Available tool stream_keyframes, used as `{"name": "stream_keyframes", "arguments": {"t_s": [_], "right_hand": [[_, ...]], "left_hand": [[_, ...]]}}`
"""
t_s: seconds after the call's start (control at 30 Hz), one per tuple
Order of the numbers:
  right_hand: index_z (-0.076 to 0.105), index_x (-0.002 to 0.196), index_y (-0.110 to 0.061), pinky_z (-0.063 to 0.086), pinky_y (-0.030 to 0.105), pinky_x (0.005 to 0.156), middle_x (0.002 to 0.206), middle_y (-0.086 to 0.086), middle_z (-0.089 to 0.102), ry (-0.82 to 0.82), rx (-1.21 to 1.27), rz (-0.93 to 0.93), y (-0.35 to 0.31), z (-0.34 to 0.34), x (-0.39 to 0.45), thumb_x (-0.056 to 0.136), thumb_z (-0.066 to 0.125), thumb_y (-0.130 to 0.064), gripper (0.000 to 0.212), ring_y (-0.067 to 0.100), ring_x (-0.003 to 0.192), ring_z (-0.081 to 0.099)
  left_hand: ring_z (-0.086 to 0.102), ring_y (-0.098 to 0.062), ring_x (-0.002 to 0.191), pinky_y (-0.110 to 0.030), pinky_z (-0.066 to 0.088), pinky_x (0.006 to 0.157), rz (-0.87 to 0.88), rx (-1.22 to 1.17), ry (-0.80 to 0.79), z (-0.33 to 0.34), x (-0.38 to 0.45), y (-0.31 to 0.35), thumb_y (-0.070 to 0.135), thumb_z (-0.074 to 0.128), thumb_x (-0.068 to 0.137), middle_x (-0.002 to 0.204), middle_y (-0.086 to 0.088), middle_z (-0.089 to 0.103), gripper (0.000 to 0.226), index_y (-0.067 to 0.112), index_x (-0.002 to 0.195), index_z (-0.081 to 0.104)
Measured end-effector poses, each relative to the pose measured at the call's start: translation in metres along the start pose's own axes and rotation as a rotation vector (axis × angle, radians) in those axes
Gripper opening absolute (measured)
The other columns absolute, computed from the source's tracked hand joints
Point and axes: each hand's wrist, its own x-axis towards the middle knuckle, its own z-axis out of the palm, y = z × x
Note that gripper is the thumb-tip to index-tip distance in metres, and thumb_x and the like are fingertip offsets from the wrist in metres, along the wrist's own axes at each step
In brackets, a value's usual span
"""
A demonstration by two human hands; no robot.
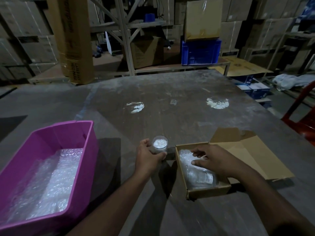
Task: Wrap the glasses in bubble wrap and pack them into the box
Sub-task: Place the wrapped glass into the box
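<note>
We are packing: our left hand (150,156) grips a bubble-wrap-stuffed glass (159,145) at lower centre, while our right hand (213,160), fingers spread, presses wrapped glasses (199,176) in the cardboard box (208,190). Next, we judge, this glass needs a free slot there.

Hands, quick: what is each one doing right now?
Left hand: grips the upright glass standing on the table.
Right hand: inside the cardboard box, fingers relaxed on the bubble wrap, gripping nothing.

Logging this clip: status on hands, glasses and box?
Left hand grips upright bubble-wrap-stuffed glass on table. Right hand inside open brown cardboard box, on wrapped glass. Nothing between.
</note>
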Motion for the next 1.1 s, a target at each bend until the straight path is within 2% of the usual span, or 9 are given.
{"name": "stream_keyframes", "arguments": {"t_s": [0.13,0.3,0.43,0.57,0.7,0.87,0.93,1.0,1.1], "right_hand": [[0.066,0.126,-0.027,0.053,0.017,0.085,0.104,-0.022,0.066,0.067,0.041,-0.016,-0.005,0.002,-0.002,0.091,0.072,-0.041,0.039,-0.008,0.094,0.062],[0.066,0.126,-0.026,0.055,0.03,0.091,0.113,-0.016,0.07,0.168,0.084,-0.003,-0.01,-0.001,-0.004,0.093,0.069,-0.024,0.033,0.001,0.1,0.065],[0.064,0.129,-0.022,0.046,0.006,0.086,0.115,-0.013,0.067,0.263,0.225,0.045,-0.013,-0.007,-0.002,0.095,0.058,-0.005,0.039,-0.005,0.099,0.06],[0.059,0.128,-0.029,0.055,0.031,0.097,0.119,-0.013,0.067,0.305,0.557,0.055,-0.018,-0.012,0.002,0.096,0.066,-0.017,0.034,-0.001,0.105,0.064],[0.048,0.142,-0.03,0.056,0.026,0.09,0.135,-0.018,0.058,0.182,0.663,0.017,-0.026,-0.015,0.0,0.087,0.078,-0.026,0.063,0.0,0.115,0.062],[0.046,0.145,-0.032,0.059,0.035,0.092,0.134,-0.013,0.059,0.147,0.632,0.033,-0.022,-0.018,-0.005,0.079,0.085,-0.021,0.077,0.007,0.11,0.066],[0.047,0.144,-0.027,0.06,0.033,0.088,0.122,-0.004,0.067,0.135,0.664,0.051,-0.02,-0.02,-0.008,0.08,0.084,-0.011,0.075,0.011,0.098,0.072],[0.051,0.14,-0.028,0.061,0.029,0.081,0.112,-0.003,0.07,0.13,0.632,0.078,-0.018,-0.021,-0.01,0.079,0.084,-0.009,0.072,0.009,0.09,0.074],[0.057,0.132,-0.025,0.061,0.026,0.078,0.109,-0.004,0.069,0.172,0.577,0.099,-0.011,-0.023,-0.008,0.078,0.085,-0.008,0.064,0.002,0.092,0.07]], "left_hand": [[0.069,-0.012,0.098,-0.043,0.058,0.092,0.032,0.03,-0.045,0.007,0.009,-0.001,0.02,0.095,0.065,0.111,0.006,0.07,0.061,0.026,0.115,0.06],[0.07,-0.01,0.094,-0.045,0.059,0.088,0.071,0.027,-0.008,0.006,0.01,-0.007,0.046,0.09,0.054,0.103,0.01,0.072,0.061,0.03,0.106,0.063],[0.062,-0.009,0.107,-0.04,0.054,0.095,0.255,0.077,0.11,-0.001,0.002,0.0,0.041,0.088,0.062,0.111,0.016,0.065,0.058,0.035,0.114,0.061],[0.056,-0.002,0.105,-0.022,0.047,0.092,0.526,0.176,0.077,-0.003,-0.009,0.024,0.029,0.089,0.068,0.111,0.015,0.055,0.062,0.036,0.123,0.061],[0.058,-0.002,0.096,-0.029,0.053,0.089,0.644,0.293,-0.088,0.007,-0.015,0.049,0.037,0.09,0.068,0.108,0.013,0.053,0.076,0.04,0.137,0.058],[0.06,-0.008,0.099,-0.044,0.052,0.09,0.69,0.43,-0.202,0.025,-0.019,0.064,0.052,0.083,0.069,0.112,0.013,0.058,0.082,0.037,0.143,0.051],[0.06,-0.009,0.11,-0.036,0.046,0.096,0.708,0.485,-0.229,0.032,-0.02,0.069,0.052,0.082,0.071,0.125,0.011,0.06,0.087,0.034,0.148,0.046],[0.059,-0.009,0.117,-0.024,0.036,0.09,0.712,0.525,-0.248,0.038,-0.022,0.075,0.047,0.085,0.073,0.135,0.01,0.06,0.091,0.033,0.151,0.041],[0.06,-0.009,0.119,-0.024,0.036,0.091,0.708,0.491,-0.275,0.043,-0.021,0.077,0.046,0.087,0.073,0.138,0.009,0.06,0.092,0.032,0.151,0.041]]}}
